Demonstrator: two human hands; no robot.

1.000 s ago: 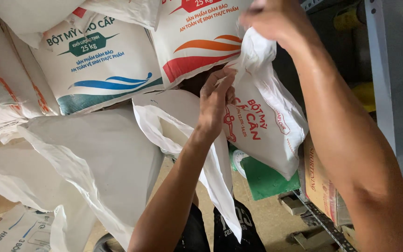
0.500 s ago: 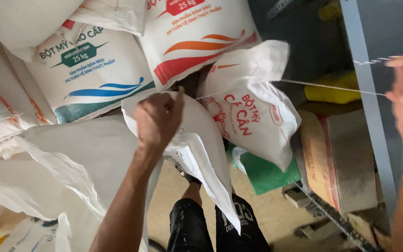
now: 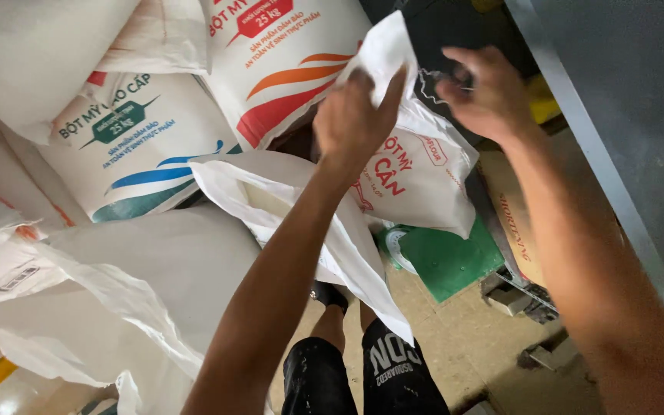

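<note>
From the head camera, the left hand (image 3: 355,115) pinches the top corner of a small white sack (image 3: 416,173) held up before stacked flour sacks (image 3: 286,69), while the right hand (image 3: 486,96) pinches its closing thread (image 3: 430,83). The seam seems only partly undone, with thread left to draw. An empty white bag (image 3: 301,207) hangs across beneath, and a green mat (image 3: 447,257) lies on the floor.

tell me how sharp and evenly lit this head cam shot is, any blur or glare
Head view: the left hand gripping the sack's top corner is fairly crisp, while the right hand is slightly motion-blurred; the thread by it is thin and hard to follow. Bright glare at the bottom-left floor; the grey panel at right sits in dull shade. Wide-angle tilt skews the stacked sacks.
</note>
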